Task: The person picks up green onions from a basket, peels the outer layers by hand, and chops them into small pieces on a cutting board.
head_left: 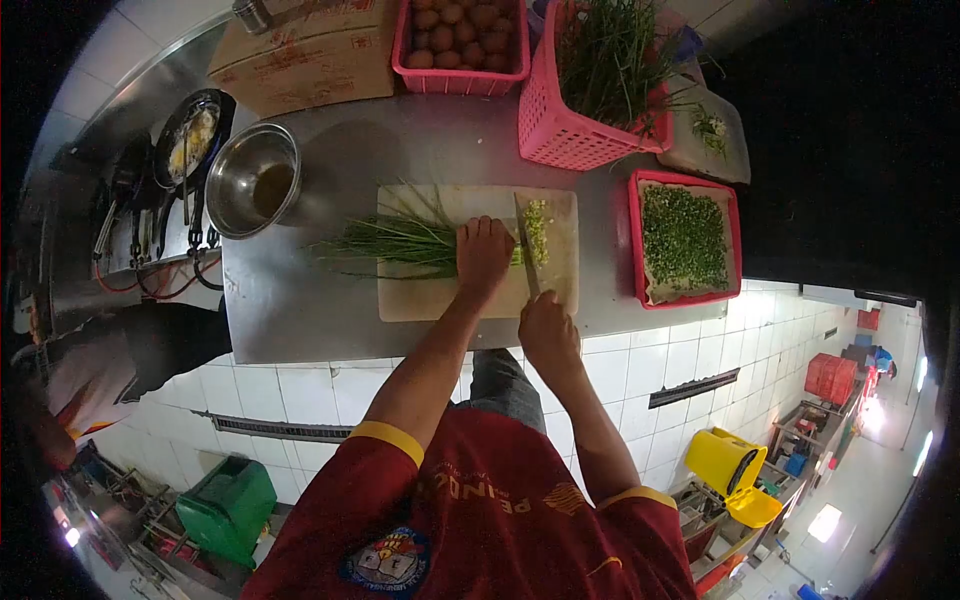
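Note:
My left hand [485, 252] is closed over a bunch of green onions [400, 243], pressing it on the white cutting board [440, 298]. The long green leaves fan out to the left, past the board's edge. My right hand [549, 325] grips the handle of a knife [526, 245], whose blade points away from me, just right of my left fingers. Right of the blade lie chopped pieces of pale green onion [538, 228]. My fingers hide the spot where blade and stalks meet.
On the steel table [330, 160] stand a metal bowl [253, 182], a cardboard box [310, 55], a pink crate of eggs [461, 72], a pink basket of greens [570, 125] and a red tray of chopped greens [685, 240]. Another person [125, 360] stands left, near a pan [195, 140].

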`<act>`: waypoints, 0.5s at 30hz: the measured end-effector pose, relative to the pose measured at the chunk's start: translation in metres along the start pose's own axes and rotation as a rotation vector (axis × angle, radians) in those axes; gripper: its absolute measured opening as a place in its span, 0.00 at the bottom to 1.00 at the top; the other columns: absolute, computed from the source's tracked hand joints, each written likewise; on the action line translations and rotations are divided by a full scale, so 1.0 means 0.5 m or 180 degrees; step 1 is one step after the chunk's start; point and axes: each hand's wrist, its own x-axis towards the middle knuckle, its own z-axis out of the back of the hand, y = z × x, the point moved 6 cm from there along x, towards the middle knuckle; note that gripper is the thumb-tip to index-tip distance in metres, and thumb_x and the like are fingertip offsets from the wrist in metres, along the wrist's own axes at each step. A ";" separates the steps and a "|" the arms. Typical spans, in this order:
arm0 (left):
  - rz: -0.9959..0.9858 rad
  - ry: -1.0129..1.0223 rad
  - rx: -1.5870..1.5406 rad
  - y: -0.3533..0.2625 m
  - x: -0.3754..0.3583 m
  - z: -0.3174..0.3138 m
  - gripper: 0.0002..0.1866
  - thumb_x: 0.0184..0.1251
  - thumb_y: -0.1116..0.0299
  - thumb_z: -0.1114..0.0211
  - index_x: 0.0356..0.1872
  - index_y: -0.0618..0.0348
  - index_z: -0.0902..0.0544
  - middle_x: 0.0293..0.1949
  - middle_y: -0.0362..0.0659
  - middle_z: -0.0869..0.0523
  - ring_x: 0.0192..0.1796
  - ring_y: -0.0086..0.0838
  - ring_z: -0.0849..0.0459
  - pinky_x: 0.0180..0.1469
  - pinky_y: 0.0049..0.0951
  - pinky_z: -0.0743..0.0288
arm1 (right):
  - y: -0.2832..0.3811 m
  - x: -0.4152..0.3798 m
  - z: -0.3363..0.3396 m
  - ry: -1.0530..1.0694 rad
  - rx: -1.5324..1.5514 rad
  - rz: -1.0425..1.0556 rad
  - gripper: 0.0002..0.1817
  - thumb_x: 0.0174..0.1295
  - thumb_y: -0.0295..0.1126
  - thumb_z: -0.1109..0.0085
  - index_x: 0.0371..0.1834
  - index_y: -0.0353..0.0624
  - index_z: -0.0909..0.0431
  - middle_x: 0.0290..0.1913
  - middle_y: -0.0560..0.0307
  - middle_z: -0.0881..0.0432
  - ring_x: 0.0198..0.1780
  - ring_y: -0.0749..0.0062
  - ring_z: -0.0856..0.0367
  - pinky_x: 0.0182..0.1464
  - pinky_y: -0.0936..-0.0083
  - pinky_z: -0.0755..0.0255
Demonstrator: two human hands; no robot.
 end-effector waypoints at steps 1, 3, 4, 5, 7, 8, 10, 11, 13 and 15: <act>0.0041 0.0047 -0.0054 0.000 0.001 0.003 0.08 0.64 0.65 0.42 0.35 0.58 0.25 0.35 0.47 0.25 0.45 0.39 0.26 0.51 0.43 0.34 | 0.004 -0.008 0.003 0.0083 0.0000 -0.0103 0.13 0.71 0.35 0.56 0.38 0.32 0.32 0.28 0.37 0.17 0.36 0.46 0.13 0.36 0.58 0.17; 0.0138 0.0150 -0.0162 0.001 -0.002 0.002 0.08 0.64 0.65 0.42 0.36 0.58 0.24 0.36 0.46 0.25 0.46 0.39 0.25 0.52 0.42 0.34 | 0.011 -0.023 0.006 0.0265 -0.0009 -0.0306 0.13 0.70 0.34 0.56 0.39 0.32 0.32 0.28 0.37 0.17 0.35 0.45 0.13 0.36 0.58 0.17; 0.0126 0.0158 -0.0172 0.000 -0.005 0.000 0.08 0.64 0.65 0.43 0.36 0.59 0.24 0.36 0.46 0.25 0.46 0.39 0.25 0.53 0.42 0.34 | 0.010 -0.029 0.001 0.0211 -0.0046 -0.0257 0.13 0.70 0.34 0.56 0.39 0.32 0.32 0.28 0.36 0.16 0.35 0.45 0.13 0.35 0.58 0.17; 0.0114 0.0162 -0.0178 0.001 -0.004 -0.002 0.08 0.64 0.66 0.43 0.37 0.59 0.24 0.36 0.46 0.24 0.46 0.38 0.25 0.53 0.42 0.34 | 0.009 -0.032 -0.008 0.0152 -0.0080 -0.0204 0.13 0.70 0.33 0.56 0.40 0.32 0.32 0.28 0.36 0.16 0.34 0.45 0.13 0.35 0.58 0.17; 0.0049 0.0115 -0.0126 0.002 -0.002 0.000 0.08 0.64 0.66 0.43 0.37 0.59 0.24 0.36 0.46 0.24 0.46 0.38 0.25 0.53 0.42 0.34 | 0.007 -0.035 -0.014 0.0130 -0.0085 -0.0191 0.12 0.71 0.33 0.57 0.40 0.32 0.32 0.29 0.35 0.16 0.34 0.44 0.14 0.34 0.57 0.17; 0.0000 0.0068 -0.0070 0.001 -0.003 0.001 0.08 0.64 0.66 0.43 0.37 0.59 0.23 0.36 0.46 0.24 0.46 0.39 0.25 0.52 0.42 0.34 | 0.003 -0.035 -0.014 0.0169 -0.0060 -0.0232 0.12 0.71 0.33 0.57 0.40 0.32 0.32 0.29 0.35 0.16 0.34 0.43 0.14 0.34 0.57 0.17; -0.0018 0.0115 -0.0035 0.002 -0.003 0.003 0.08 0.64 0.65 0.43 0.37 0.59 0.23 0.36 0.47 0.24 0.46 0.39 0.25 0.52 0.42 0.34 | -0.002 -0.036 -0.013 0.0275 -0.0012 -0.0269 0.13 0.71 0.34 0.58 0.41 0.31 0.33 0.29 0.34 0.17 0.34 0.43 0.14 0.34 0.57 0.17; 0.0009 0.0206 -0.0056 0.002 -0.003 0.001 0.08 0.65 0.65 0.42 0.37 0.59 0.23 0.36 0.47 0.24 0.47 0.39 0.25 0.52 0.42 0.34 | -0.004 -0.036 -0.011 0.0339 0.0014 -0.0266 0.14 0.72 0.35 0.58 0.43 0.31 0.33 0.29 0.33 0.17 0.34 0.43 0.14 0.34 0.57 0.17; 0.0056 0.0351 -0.0125 0.004 -0.005 -0.010 0.09 0.63 0.65 0.40 0.38 0.59 0.24 0.37 0.47 0.25 0.47 0.40 0.26 0.53 0.43 0.35 | -0.009 -0.035 -0.021 0.0445 0.0018 -0.0311 0.16 0.72 0.36 0.59 0.45 0.29 0.34 0.29 0.33 0.17 0.33 0.43 0.14 0.34 0.57 0.17; 0.0096 0.0453 -0.0217 0.005 -0.004 -0.018 0.12 0.60 0.64 0.37 0.39 0.61 0.26 0.38 0.49 0.26 0.48 0.41 0.27 0.53 0.45 0.38 | -0.024 -0.031 -0.059 0.0526 -0.0025 -0.0397 0.18 0.72 0.37 0.59 0.49 0.28 0.35 0.30 0.33 0.17 0.33 0.44 0.14 0.33 0.57 0.17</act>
